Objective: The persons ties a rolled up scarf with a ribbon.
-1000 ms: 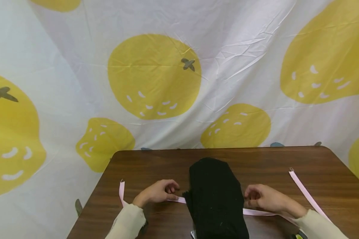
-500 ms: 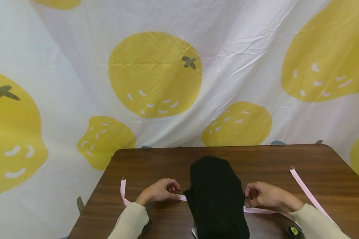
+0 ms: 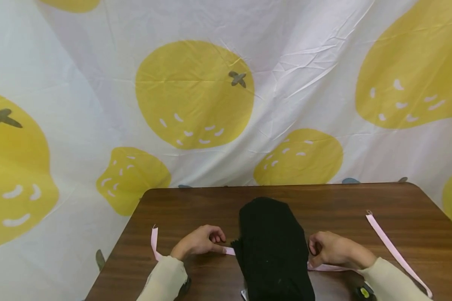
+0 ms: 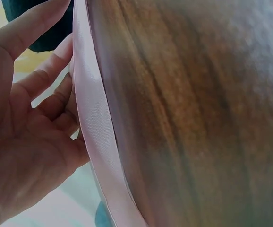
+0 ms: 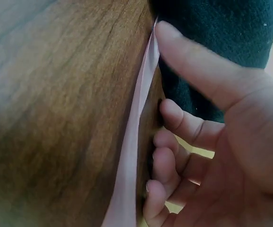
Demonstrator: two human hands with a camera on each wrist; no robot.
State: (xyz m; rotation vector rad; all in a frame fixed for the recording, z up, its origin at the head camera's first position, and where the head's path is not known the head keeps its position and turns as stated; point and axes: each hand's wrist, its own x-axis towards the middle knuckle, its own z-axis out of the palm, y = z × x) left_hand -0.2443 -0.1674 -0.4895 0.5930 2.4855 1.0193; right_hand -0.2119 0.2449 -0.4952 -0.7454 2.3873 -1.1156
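Note:
A black cloth-covered bundle (image 3: 273, 251) lies lengthwise on the table, with a pink ribbon (image 3: 331, 268) passing beneath it and coming out on both sides. My left hand (image 3: 201, 241) is left of the bundle, its thumb at the ribbon and its fingers loosely bent. In the left wrist view the ribbon (image 4: 96, 109) runs along the fingertips, thumb and fingers apart. On the other side, my right hand (image 3: 333, 249) has its thumb tip against the ribbon (image 5: 134, 123) close to the black cloth. Its other fingers are loosely bent, away from the thumb.
The brown wooden table (image 3: 196, 209) ends at a hanging white cloth (image 3: 218, 167) printed with yellow fruit. One ribbon end (image 3: 154, 238) lies at the left, the other (image 3: 386, 242) at the right. Something small and pale (image 3: 244, 294) pokes out below the bundle's left side.
My right hand has lowered slightly, bringing its thumb onto the ribbon beside the bundle. The ribbon's right part has shifted, showing a bend near the sleeve. My left hand stays nearly still.

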